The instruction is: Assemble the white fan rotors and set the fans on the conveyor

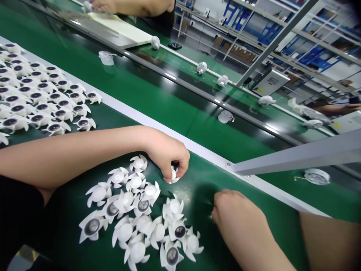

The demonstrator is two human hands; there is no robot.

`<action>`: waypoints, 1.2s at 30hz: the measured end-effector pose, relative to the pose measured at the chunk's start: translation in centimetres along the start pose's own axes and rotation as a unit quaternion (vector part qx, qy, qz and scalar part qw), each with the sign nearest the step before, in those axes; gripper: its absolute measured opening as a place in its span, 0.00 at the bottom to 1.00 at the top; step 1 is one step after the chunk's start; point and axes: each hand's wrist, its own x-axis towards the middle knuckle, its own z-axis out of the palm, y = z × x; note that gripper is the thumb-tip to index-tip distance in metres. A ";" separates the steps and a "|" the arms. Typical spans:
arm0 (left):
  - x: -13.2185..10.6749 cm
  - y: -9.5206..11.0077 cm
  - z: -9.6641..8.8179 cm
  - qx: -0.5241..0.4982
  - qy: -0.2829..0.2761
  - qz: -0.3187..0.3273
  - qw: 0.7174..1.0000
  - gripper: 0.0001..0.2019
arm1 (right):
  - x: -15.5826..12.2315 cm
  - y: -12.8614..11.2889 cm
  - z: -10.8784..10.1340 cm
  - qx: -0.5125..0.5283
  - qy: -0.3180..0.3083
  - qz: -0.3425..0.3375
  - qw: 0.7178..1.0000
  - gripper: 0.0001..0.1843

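My left hand point(168, 152) reaches in from the left, thumb and fingers pinched on a small white fan impeller point(174, 175) at the green tabletop. Just left of and below it lies a loose heap of the same white impellers point(136, 181); some show a dark round hub, like this one point(172, 255), others their white caps. Right of the heap, my right hand point(235, 210) is closed, knuckles up, low over the table. Its fingertips are mostly hidden, and whatever they may hold does not show.
Rows of hub-up impellers point(35, 95) cover the table's left side. A white rail point(124, 109) separates it from a green conveyor point(169, 109) carrying round white housings point(225, 116). A slanted metal post point(299, 152) stands at right. Across, a person's arm point(138, 6) is above a pale board point(124, 32).
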 end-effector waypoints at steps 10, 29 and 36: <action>1.3 -0.6 1.2 0.056 0.187 0.112 0.974 0.10 | 1.4 1.6 0.0 0.053 0.047 -0.025 0.997 0.08; 3.6 -3.1 3.2 0.003 0.222 0.044 0.974 0.19 | 6.3 0.9 1.2 0.380 0.284 -0.203 0.857 0.04; 3.5 -2.9 3.1 -0.005 0.223 0.036 0.974 0.17 | 5.5 0.0 0.3 0.293 0.276 -0.202 0.893 0.06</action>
